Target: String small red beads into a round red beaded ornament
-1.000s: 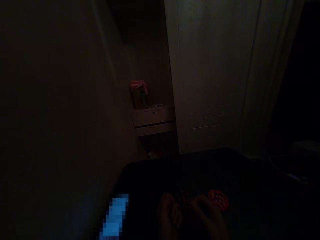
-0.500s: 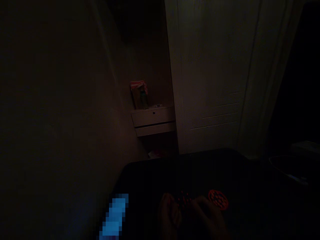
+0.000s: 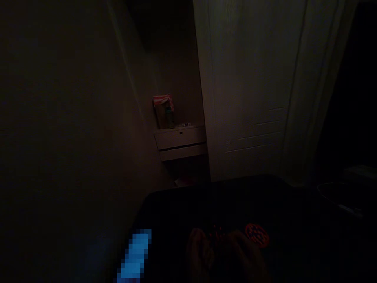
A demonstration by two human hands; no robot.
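The picture is very dark and my hands are faint. Low in the middle, my left hand (image 3: 200, 251) has its fingers curled in. Whatever lies inside it, if anything, is hidden. Just to its right, a small scatter of red bead-like bits (image 3: 217, 232) lies on a black surface. My right hand (image 3: 249, 253) reaches toward these bits, thumb and fingers drawn together. Its fingertips are lost in the dark, so anything pinched there cannot be seen. Beyond its knuckles to the right sits a round orange-red rimmed piece (image 3: 257, 235) with orange marks inside.
The black surface (image 3: 229, 196) stretches to a pale wardrobe door (image 3: 247, 86). An alcove holds a drawer unit (image 3: 182, 139) with a box (image 3: 161, 114) and a bottle (image 3: 169, 116) on it. A blurred blue glowing patch (image 3: 135, 255) is at lower left. A thin cable (image 3: 326, 198) lies at right.
My hands stay almost in place. The right fingers shift very slightly over the red bits, and the light on the hands dims a little. The round piece has not moved.
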